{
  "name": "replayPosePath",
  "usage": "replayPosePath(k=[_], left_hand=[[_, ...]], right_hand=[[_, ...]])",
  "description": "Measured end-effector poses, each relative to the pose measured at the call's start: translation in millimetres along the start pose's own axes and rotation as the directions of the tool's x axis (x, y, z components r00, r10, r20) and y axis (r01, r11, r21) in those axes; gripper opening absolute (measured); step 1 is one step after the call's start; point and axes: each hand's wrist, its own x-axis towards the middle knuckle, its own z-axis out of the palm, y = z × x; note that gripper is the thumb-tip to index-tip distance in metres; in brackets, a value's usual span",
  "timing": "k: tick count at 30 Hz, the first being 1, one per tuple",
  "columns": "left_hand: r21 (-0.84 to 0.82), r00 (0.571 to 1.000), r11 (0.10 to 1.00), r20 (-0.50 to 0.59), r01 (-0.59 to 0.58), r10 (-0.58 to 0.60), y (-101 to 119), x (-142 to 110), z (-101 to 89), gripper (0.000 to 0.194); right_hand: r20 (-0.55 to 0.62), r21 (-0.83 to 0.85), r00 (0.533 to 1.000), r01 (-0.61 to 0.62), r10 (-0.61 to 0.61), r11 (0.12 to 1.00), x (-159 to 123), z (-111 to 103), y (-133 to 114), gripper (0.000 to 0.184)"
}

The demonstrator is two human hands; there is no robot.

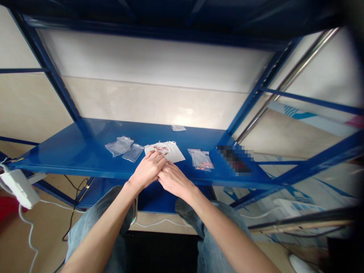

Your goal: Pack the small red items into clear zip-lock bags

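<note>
My left hand (149,167) and my right hand (174,178) meet at the front edge of the blue shelf, with their fingers curled and touching each other. Both are closed; whatever may be between the fingers is hidden. Just beyond them lies a white drawstring pouch (176,153), flat on the shelf, with small pink and brown pieces (162,149) scattered on top. To the left are several clear zip bags (133,152), overlapping and flat, with no contents that I can see. On the right, clear zip bags (196,156) hold similar pink and brown pieces.
Another clear bag (178,128) lies at the back of the blue shelf (93,140). A dark, blurred-out object (234,161) rests at the right end. Blue metal posts (247,100) frame the shelf. A white power strip (19,187) with cables hangs at the left.
</note>
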Motion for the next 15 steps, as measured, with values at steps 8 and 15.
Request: replayPosePath(k=[8, 15], left_hand=[[-0.049, 0.999, 0.998, 0.005, 0.048, -0.048, 2.7, -0.9, -0.1, 0.018], [-0.043, 0.961, 0.969, -0.122, 0.245, -0.248, -20.4, -8.6, -4.2, 0.010]], right_hand=[[-0.009, -0.018, 0.999, 0.036, -0.036, 0.999, 3.6, -6.6, -0.1, 0.024], [-0.247, 0.087, 0.961, 0.151, -0.125, 0.985, 16.1, -13.3, 4.8, 0.029]])
